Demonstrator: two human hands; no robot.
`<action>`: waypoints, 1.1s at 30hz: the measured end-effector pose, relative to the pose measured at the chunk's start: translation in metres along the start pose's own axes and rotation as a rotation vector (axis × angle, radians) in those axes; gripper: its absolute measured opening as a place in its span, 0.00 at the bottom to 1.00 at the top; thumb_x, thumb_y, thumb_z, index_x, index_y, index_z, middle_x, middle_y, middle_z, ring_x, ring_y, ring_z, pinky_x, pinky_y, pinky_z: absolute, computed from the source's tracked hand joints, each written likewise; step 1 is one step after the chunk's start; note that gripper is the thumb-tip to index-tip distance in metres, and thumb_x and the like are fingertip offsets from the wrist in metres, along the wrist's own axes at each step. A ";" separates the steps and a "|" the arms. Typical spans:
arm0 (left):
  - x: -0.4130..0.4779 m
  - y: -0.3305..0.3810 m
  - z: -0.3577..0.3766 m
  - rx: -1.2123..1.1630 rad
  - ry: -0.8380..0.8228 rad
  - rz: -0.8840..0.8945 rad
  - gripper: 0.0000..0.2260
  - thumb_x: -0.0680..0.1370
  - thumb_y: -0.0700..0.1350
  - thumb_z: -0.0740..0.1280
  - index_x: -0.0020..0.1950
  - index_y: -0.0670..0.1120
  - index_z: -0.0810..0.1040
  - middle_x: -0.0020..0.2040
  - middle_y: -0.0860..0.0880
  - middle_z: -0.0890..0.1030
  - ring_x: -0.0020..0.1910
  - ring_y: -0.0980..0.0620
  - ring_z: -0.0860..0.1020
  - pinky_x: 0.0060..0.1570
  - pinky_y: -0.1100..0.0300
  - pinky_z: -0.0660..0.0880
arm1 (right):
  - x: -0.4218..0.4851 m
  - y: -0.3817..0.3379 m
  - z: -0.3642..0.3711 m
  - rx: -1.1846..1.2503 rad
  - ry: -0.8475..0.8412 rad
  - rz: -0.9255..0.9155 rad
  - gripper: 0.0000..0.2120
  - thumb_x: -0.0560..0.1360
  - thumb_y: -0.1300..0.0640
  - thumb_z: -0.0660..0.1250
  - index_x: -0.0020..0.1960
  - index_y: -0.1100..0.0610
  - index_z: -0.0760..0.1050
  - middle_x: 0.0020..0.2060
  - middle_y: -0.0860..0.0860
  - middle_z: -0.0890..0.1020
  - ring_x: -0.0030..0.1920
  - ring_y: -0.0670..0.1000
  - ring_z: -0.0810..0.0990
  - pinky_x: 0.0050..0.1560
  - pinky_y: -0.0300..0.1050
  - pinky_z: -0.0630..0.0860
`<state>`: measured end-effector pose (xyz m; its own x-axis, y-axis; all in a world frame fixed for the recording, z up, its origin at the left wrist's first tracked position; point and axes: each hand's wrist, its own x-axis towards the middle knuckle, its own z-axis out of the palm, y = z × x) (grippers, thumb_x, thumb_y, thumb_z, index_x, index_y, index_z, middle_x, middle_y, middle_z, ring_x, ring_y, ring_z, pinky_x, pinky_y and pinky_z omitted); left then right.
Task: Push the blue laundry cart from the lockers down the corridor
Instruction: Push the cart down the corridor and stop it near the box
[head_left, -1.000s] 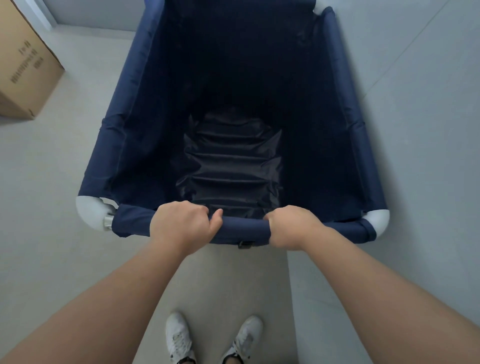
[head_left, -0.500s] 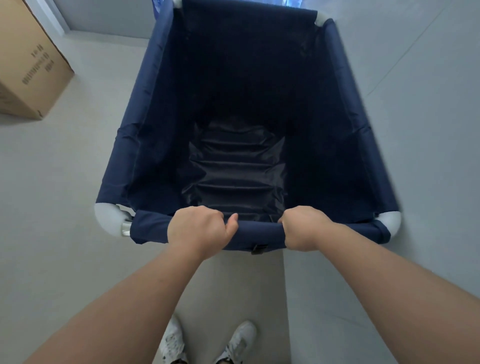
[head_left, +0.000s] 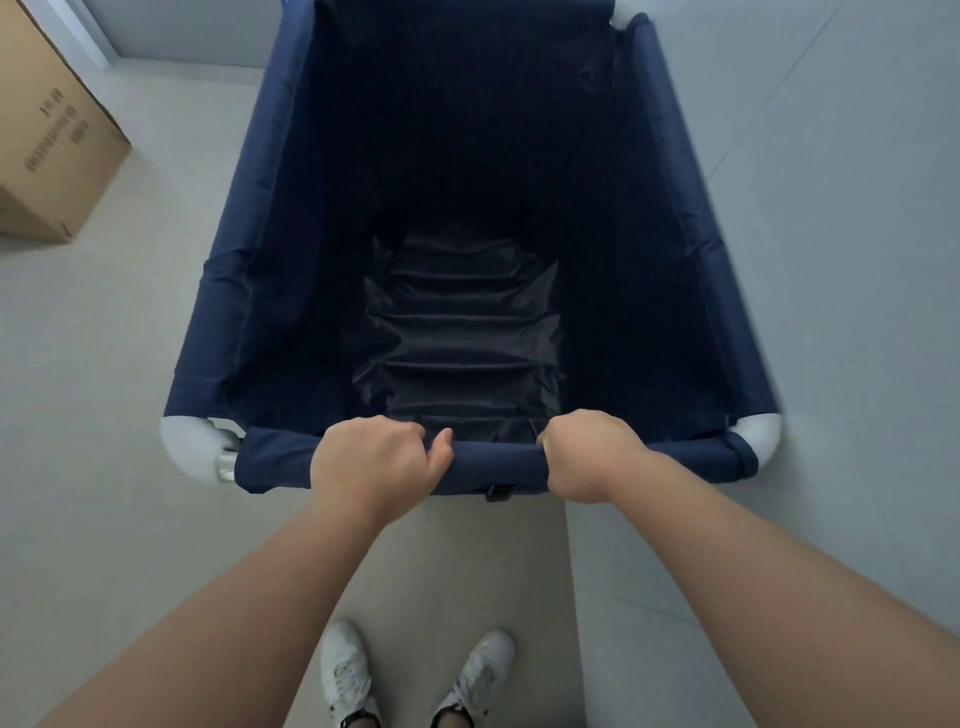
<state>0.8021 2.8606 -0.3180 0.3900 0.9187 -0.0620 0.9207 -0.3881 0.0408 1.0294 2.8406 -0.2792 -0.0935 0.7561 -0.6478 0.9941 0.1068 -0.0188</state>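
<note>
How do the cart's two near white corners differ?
The left corner shows more white plastic, with a bare metal fitting beside it where the blue cover stops short; the right corner is mostly wrapped, with cover reaching it. The left one looks bigger in this view. Both are rounded white caps on the cart.

Hands: left hand (head_left: 375, 465) and right hand (head_left: 592, 454) — both clenched on the near rail (head_left: 496, 466)
Cart: blue laundry cart (head_left: 270, 291) — nothing inside
Left: cardboard box (head_left: 49, 140)

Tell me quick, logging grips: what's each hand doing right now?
Left hand: closed on the near rail of the cart.
Right hand: closed on the same rail.
</note>
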 end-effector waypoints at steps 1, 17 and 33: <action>0.000 0.000 -0.001 -0.007 -0.005 -0.002 0.27 0.76 0.63 0.42 0.30 0.51 0.70 0.24 0.51 0.69 0.28 0.47 0.71 0.29 0.56 0.62 | 0.000 0.000 0.000 -0.002 0.000 0.005 0.09 0.72 0.59 0.65 0.50 0.52 0.79 0.32 0.47 0.73 0.31 0.49 0.71 0.35 0.46 0.72; 0.018 -0.002 -0.001 -0.012 -0.019 0.016 0.26 0.77 0.62 0.41 0.32 0.50 0.70 0.27 0.51 0.71 0.29 0.47 0.71 0.30 0.55 0.61 | 0.012 0.006 0.003 0.386 0.084 0.055 0.34 0.61 0.18 0.53 0.56 0.37 0.75 0.44 0.39 0.81 0.46 0.45 0.78 0.43 0.46 0.74; 0.036 -0.010 -0.009 -0.230 -0.071 -0.068 0.27 0.79 0.66 0.47 0.66 0.54 0.74 0.63 0.54 0.80 0.60 0.50 0.77 0.57 0.50 0.73 | 0.038 0.022 -0.004 0.649 0.302 0.194 0.32 0.77 0.33 0.59 0.77 0.43 0.58 0.79 0.48 0.59 0.70 0.55 0.71 0.57 0.54 0.71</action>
<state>0.8073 2.8982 -0.3119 0.3344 0.9316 -0.1423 0.9208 -0.2908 0.2598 1.0480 2.8740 -0.3013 0.1695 0.8770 -0.4496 0.8179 -0.3797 -0.4323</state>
